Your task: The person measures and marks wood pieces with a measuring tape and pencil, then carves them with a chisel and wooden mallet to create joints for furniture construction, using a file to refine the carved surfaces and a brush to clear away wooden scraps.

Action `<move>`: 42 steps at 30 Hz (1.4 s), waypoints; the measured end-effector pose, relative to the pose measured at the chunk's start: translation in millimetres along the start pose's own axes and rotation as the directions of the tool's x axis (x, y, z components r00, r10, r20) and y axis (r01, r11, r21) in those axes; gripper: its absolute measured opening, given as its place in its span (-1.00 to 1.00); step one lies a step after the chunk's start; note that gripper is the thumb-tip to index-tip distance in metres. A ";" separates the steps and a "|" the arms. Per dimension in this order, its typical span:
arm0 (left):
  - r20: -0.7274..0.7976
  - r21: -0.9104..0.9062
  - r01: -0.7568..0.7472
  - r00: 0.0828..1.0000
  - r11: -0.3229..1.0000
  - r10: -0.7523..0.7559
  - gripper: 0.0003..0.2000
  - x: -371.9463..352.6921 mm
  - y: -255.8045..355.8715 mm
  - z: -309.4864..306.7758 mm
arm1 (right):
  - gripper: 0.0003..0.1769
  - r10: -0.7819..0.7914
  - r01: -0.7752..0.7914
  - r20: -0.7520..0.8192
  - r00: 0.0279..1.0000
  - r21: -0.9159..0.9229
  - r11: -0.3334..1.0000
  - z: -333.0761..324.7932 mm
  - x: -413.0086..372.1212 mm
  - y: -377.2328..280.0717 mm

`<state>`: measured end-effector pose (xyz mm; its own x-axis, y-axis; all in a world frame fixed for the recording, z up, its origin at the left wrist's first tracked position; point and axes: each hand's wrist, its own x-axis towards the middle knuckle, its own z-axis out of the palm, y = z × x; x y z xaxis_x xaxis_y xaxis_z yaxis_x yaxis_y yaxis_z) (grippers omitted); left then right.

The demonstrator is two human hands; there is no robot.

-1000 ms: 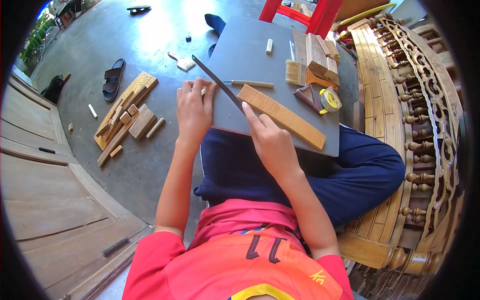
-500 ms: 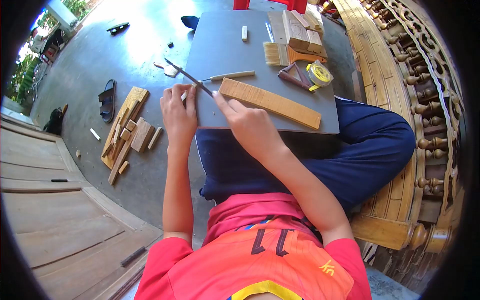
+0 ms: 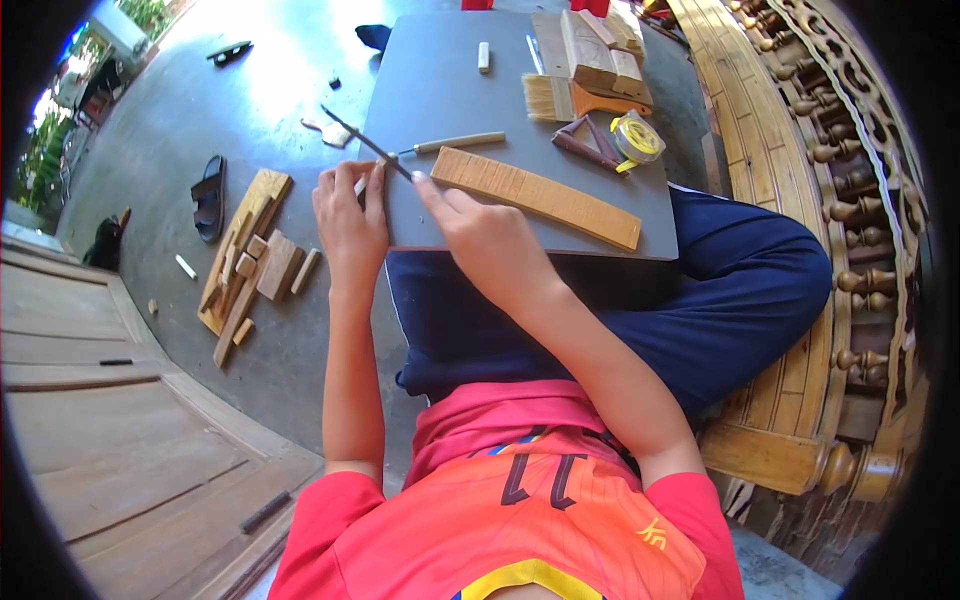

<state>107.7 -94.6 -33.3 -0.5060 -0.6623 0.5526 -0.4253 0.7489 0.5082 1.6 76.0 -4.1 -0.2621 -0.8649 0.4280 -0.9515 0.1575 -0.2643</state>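
Observation:
My left hand (image 3: pixel 350 215) is closed at the left edge of the grey table (image 3: pixel 420 100), pinching a small pale piece of wood (image 3: pixel 362 186) mostly hidden by the fingers. My right hand (image 3: pixel 485 235) grips a long, thin, dark file (image 3: pixel 365 141), its handle end covered by my fingers. The file slants up and left, crossing over the table edge just above my left hand. Close by on the tabletop lie a thin tool with a pale wooden handle (image 3: pixel 460 142) and a flat wooden board (image 3: pixel 535 195), the board just beyond my right hand.
A tape measure (image 3: pixel 637 138), dark triangular frame (image 3: pixel 588 142), wide brush (image 3: pixel 550 98) and stacked wood blocks (image 3: pixel 592 55) occupy the table's right side. Wood offcuts (image 3: pixel 280 262) and a sandal (image 3: pixel 208 200) lie on the floor at left. A wooden bench (image 3: pixel 730 130) stands at right.
The whole view has shifted slightly, so the table and tools appear a little higher and further left. Both hands and the file keep nearly the same place relative to the table.

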 end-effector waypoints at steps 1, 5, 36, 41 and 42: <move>-0.033 -0.004 -0.005 0.999 1.000 0.005 -0.80 -0.9 0.9 0.7 | -0.33 0.012 -0.012 0.026 1.000 -0.017 1.000 -7.6 -7.3 0.1; -0.028 -0.024 0.014 0.999 1.000 -0.015 -0.80 -0.3 2.6 -1.1 | -0.37 -0.009 0.010 0.025 1.000 -0.045 0.999 -7.4 -5.5 1.6; -0.037 -0.046 0.017 0.999 0.999 -0.019 -0.80 0.8 -1.6 1.8 | -0.37 -0.030 0.030 0.004 1.000 -0.021 0.999 2.0 8.3 13.4; -0.022 -0.025 0.027 0.999 0.999 -0.027 -0.78 2.5 0.0 4.1 | -0.41 -0.054 0.053 0.001 0.999 -0.076 0.996 10.8 23.8 6.0; -0.024 -0.019 0.035 0.999 0.999 -0.036 -0.78 0.1 -0.8 2.4 | -0.41 -0.062 0.062 0.001 0.998 -0.073 0.995 10.8 20.1 4.1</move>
<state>106.1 -95.2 -35.2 -0.4724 -0.6889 0.5498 -0.4283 0.7246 0.5400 -5.9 54.1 -5.9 -0.2026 -0.8736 0.4424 -0.9751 0.1382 -0.1736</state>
